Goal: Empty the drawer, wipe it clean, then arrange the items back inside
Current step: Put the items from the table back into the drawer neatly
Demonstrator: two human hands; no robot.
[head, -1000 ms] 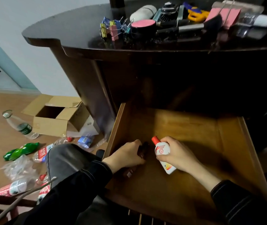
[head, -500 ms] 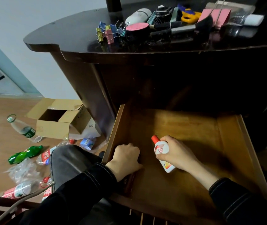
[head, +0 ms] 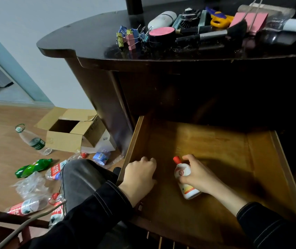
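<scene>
The wooden drawer (head: 262,159) stands pulled out below the dark desk, its floor almost bare. My right hand (head: 200,177) grips a small white bottle (head: 184,174) with a red cap, tilted and resting low on the drawer floor near the middle. My left hand (head: 140,177) sits in the drawer's front left corner with its fingers curled round a slim dark object (head: 140,207), most of it hidden under the hand and wrist. Both sleeves are black.
On the desk top (head: 89,38) lie binder clips (head: 129,37), a pink-topped black jar (head: 161,35), brushes, a white cylinder, scissors (head: 219,19) and pink items. An open cardboard box (head: 71,133) and several plastic bottles litter the floor at left. My knee is beside the drawer.
My left hand has drawn back toward the drawer's front left corner with the dark object, now mostly hidden. The right hand with the bottle has barely moved.
</scene>
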